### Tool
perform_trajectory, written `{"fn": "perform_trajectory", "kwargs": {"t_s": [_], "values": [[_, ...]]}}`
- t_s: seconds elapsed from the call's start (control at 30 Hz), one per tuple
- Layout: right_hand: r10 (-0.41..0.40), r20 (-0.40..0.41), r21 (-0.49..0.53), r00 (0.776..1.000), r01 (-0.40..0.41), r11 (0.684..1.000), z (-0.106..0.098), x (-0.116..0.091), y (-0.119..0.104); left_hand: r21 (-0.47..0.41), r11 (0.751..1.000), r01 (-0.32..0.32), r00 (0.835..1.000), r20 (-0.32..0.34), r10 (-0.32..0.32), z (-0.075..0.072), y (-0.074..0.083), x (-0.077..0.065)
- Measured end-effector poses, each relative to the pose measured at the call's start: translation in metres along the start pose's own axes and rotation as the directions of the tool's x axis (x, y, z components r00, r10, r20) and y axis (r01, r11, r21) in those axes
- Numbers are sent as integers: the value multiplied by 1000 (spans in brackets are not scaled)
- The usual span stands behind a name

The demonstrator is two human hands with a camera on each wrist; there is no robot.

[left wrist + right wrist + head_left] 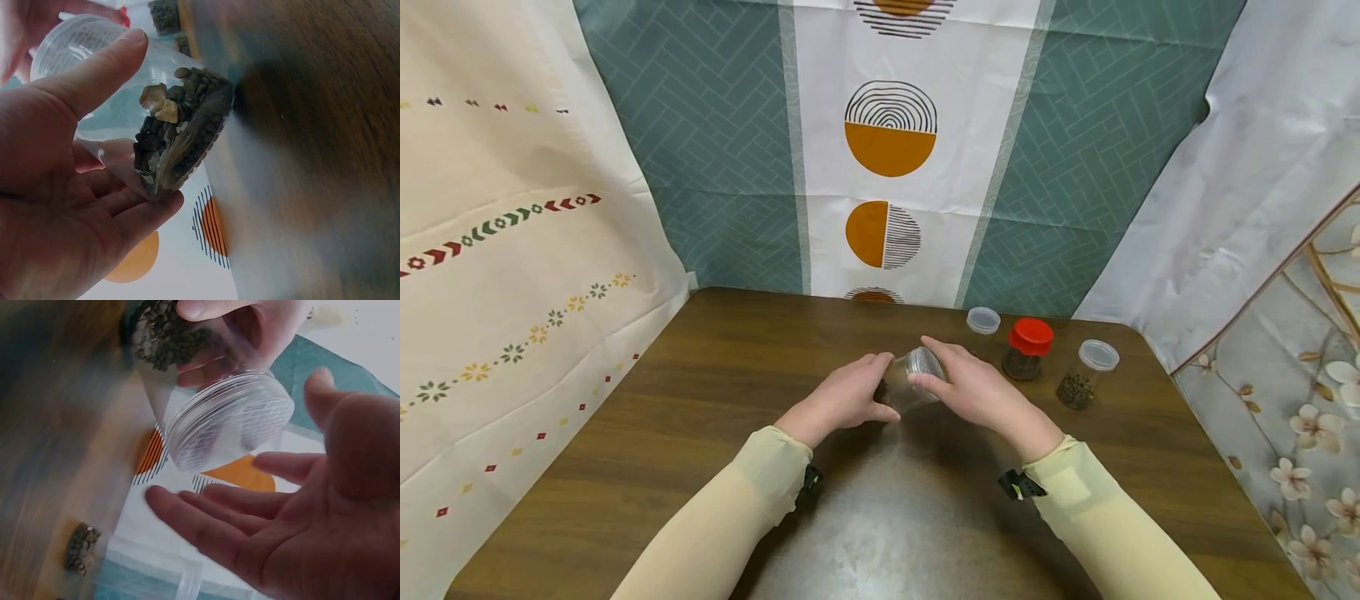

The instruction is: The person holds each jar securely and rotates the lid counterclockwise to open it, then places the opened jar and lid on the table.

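Note:
A clear plastic jar (115,122) with dark pebbles (181,112) and a few pale stones in its bottom is tilted over the table. My left hand (846,392) grips its body, thumb on one side and fingers round the other. The jar's clear ridged lid (244,422) faces my right hand (973,387). In the right wrist view that hand (294,512) has its fingers spread around the lid, with a gap visible between them and it. The jar's base is close to the tabletop; whether it touches cannot be told.
Three more jars stand on the brown wooden table (737,350) at the back right: one with a clear lid (983,320), partly behind my right hand, one with a red lid (1032,335), and another clear-lidded one (1078,383). Patterned cloths (722,167) hang around the table.

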State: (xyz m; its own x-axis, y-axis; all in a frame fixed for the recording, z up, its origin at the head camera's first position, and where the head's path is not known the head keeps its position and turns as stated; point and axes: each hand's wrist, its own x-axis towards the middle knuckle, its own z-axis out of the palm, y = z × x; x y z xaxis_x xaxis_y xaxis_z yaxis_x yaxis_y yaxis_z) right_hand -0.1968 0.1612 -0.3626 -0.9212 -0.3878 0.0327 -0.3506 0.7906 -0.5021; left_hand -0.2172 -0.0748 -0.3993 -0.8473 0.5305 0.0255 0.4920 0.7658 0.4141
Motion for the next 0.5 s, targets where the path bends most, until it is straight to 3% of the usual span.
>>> {"fn": "perform_trajectory", "kwargs": {"t_s": [0.17,0.5], "values": [[55,54,-27,997,-54,998,1,4,-4,-8,1000,-6,1000,-6,6,2,-1,0],[23,33,-39,999,-21,999,4,7,-3,-21,1000,-16,1000,-11,16,2,-3,-1]]}}
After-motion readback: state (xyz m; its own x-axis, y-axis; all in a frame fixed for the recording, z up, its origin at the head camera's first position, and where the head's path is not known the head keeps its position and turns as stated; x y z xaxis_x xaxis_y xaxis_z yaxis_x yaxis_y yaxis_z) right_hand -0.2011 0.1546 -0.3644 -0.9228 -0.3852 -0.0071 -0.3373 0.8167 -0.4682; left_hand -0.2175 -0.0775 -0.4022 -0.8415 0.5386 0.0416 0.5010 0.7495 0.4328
